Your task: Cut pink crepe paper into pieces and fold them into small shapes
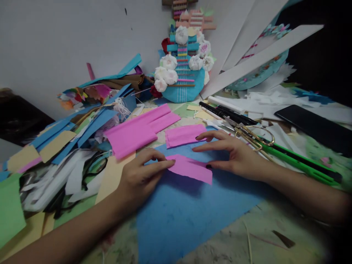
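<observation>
A small piece of pink crepe paper (191, 169) is pinched at its left end by my left hand (143, 174), thumb and index finger pressed together. My right hand (233, 152) has its fingers apart; the thumb is at the pink piece's right end, and the upper fingers reach over the edge of a folded pink crepe paper strip (184, 135). Both pink pieces are over a blue paper sheet (198, 216). Behind my left hand lies a larger pink crepe paper piece (134, 135).
Gold-handled scissors (254, 135), black pens (211, 110), a green cutter (299, 159) and a black phone (316, 121) lie at right. Paper scraps and black-framed glasses (95, 165) crowd the left. A blue paper guitar (184, 88) with white flowers stands behind.
</observation>
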A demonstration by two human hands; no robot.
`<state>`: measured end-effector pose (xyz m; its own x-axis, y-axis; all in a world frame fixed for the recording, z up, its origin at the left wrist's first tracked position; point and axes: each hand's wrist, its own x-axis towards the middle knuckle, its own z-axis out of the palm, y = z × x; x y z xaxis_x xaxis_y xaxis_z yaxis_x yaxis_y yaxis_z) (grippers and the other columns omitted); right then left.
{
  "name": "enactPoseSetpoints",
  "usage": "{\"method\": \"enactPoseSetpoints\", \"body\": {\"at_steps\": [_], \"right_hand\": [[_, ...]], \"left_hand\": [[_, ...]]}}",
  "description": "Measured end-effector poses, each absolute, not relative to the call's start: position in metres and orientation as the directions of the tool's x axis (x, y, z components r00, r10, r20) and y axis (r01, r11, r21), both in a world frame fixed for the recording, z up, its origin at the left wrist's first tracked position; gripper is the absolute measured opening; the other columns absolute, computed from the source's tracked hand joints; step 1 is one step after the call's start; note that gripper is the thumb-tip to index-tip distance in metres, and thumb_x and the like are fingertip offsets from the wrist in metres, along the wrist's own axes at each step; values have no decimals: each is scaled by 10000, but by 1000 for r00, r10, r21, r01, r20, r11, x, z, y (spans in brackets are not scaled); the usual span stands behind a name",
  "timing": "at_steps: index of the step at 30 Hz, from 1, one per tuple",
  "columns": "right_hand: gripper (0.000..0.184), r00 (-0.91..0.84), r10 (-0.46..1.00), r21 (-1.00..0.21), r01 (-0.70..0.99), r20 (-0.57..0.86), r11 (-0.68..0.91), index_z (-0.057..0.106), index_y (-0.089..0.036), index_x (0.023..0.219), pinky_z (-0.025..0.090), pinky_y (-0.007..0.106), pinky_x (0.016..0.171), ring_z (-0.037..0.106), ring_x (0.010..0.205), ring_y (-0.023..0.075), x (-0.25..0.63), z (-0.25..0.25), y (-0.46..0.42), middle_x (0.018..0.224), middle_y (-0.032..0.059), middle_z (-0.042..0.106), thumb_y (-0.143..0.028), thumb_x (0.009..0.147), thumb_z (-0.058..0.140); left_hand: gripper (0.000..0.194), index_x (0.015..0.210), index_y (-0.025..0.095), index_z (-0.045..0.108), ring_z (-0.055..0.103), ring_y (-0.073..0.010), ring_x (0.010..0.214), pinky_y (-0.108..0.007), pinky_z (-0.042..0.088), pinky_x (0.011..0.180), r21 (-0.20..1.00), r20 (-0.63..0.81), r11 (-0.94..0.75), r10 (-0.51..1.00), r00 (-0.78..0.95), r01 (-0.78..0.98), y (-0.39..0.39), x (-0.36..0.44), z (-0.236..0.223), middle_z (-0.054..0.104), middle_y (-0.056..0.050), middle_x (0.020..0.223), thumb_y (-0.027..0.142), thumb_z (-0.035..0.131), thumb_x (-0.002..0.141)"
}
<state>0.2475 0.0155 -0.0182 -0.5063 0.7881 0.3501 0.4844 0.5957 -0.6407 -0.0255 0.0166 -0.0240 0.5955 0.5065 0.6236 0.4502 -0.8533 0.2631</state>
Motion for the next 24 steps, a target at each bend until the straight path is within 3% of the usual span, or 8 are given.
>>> {"method": "enactPoseSetpoints", "body": {"at_steps": [2,5,8,11,13,17,21,24], "right_hand": [[312,-546,749,-626,446,376,639,679,-246,1084,363,417,995,497,1140,217,249,-17,14,1196,75,561,-166,785,639],[435,-638,668,-645,333,383,688,603,-248,1193,346,414,1022,476,1194,208,250,-15,12,1272,68,540,-106,782,610],[527,-660,631,-674,249,407,695,547,-241,1243,353,403,1030,460,1227,211,249,-14,10,1331,78,509,-173,742,697],[285,-607,649,-656,262,459,708,649,-210,1056,460,327,892,586,1036,171,245,-16,9,1113,72,639,-203,773,686],[113,-571,629,-610,260,528,748,673,-181,920,489,288,781,624,879,141,243,-17,9,945,63,674,-156,831,609],[83,-564,521,-430,299,641,852,657,-142,873,480,309,731,599,800,149,240,-17,7,897,89,675,-109,825,598],[180,-715,425,-203,379,555,903,660,-147,915,455,338,724,533,842,181,235,-19,4,929,89,679,-51,840,527],[171,-783,417,-153,392,461,907,663,-145,871,447,334,716,502,857,190,232,-21,0,907,88,666,-82,867,504]], "left_hand": [[281,1004,200,687,612,-103,760,-220,499,671,310,637,-840,532,558,445,19,-26,-24,630,-16,853,21,576,818],[263,968,222,703,618,-91,741,-210,499,674,366,677,-800,579,454,475,21,-27,-25,646,10,831,38,609,805],[268,946,243,711,619,-86,745,-210,502,682,415,716,-772,604,351,481,21,-26,-25,649,23,828,39,629,794],[280,937,252,714,629,-81,734,-201,509,667,432,734,-789,589,337,436,20,-25,-25,660,26,830,28,634,789],[286,949,246,711,652,-95,767,-217,527,703,416,735,-813,564,377,408,20,-24,-25,682,14,861,22,618,799],[311,1090,183,654,615,-217,1053,-395,485,940,328,695,-863,496,521,385,20,-21,-24,679,-79,1051,62,613,807],[334,1120,143,617,525,-277,1146,-469,439,960,223,628,-931,364,688,288,13,-18,-24,649,-117,1101,105,629,789],[252,1058,146,625,566,-250,1033,-434,468,879,242,552,-958,265,790,153,4,-17,-25,678,-96,1001,103,587,812]]}}
